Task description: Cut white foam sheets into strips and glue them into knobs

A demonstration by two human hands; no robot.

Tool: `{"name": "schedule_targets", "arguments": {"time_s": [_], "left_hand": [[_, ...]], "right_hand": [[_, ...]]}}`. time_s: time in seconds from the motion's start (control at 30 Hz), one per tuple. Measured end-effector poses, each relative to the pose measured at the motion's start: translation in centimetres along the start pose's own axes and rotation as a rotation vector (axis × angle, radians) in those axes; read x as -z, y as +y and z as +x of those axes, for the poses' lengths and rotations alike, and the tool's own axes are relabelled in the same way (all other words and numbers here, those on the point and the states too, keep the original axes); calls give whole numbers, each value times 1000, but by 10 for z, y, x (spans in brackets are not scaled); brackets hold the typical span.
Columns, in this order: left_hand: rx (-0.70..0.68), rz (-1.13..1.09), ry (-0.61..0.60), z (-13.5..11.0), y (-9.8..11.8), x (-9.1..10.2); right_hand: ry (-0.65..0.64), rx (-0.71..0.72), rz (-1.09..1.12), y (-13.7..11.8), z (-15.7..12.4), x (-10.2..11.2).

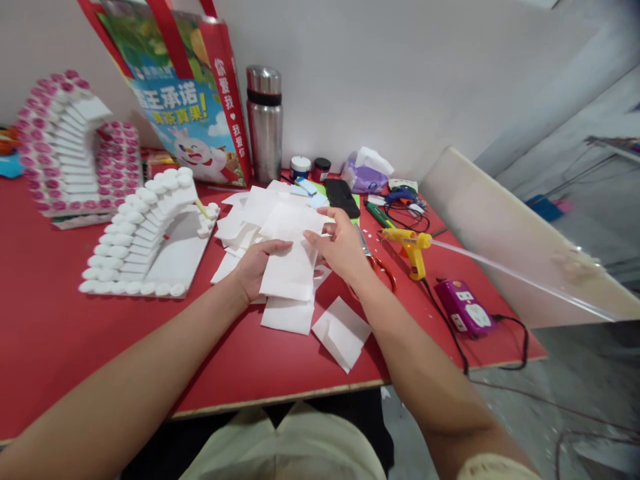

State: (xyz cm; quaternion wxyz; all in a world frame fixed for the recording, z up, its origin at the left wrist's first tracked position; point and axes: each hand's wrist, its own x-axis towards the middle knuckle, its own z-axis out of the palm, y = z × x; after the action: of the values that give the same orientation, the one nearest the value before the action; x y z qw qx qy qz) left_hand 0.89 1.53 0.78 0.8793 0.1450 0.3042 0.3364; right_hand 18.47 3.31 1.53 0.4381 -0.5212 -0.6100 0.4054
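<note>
1 white sheet (289, 273), in the head view, is held over loose white pieces (233, 223): the left hand (254, 267) presses it with the thumb, other fingers mostly hidden; the right hand (345, 245) pinches its right edge. Uneven pulling could crease it.

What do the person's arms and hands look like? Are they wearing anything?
The left hand and right hand wear no gloves, and I see no rings or bracelets. The forearms are bare, with a cream sleeve showing on the right one.
</note>
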Motion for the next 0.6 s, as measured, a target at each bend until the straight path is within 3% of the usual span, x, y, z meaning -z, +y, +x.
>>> {"name": "schedule_targets", "arguments": {"time_s": [0.07,0.13,0.17,0.27,0.37,0.47,0.6], "left_hand": [[-14,-14,-50,0,4,4],[-59,-18,-105,1,8,9],[-84,-13,-136,1,9,12],[-131,20,-198,3,10,18],[-144,61,-192,4,10,21],[-147,78,-180,4,10,22],[-134,54,-186,4,11,23]], "right_hand": [[-17,1,-53,-13,-4,18],[-104,102,-166,-28,-8,42],[-250,135,-197,-35,-9,54],[-882,253,-165,-48,-12,77],[-1256,311,-181,-49,-11,73],[-1398,283,-229,-44,-11,58],[-1466,236,-225,-35,-12,44]]}}
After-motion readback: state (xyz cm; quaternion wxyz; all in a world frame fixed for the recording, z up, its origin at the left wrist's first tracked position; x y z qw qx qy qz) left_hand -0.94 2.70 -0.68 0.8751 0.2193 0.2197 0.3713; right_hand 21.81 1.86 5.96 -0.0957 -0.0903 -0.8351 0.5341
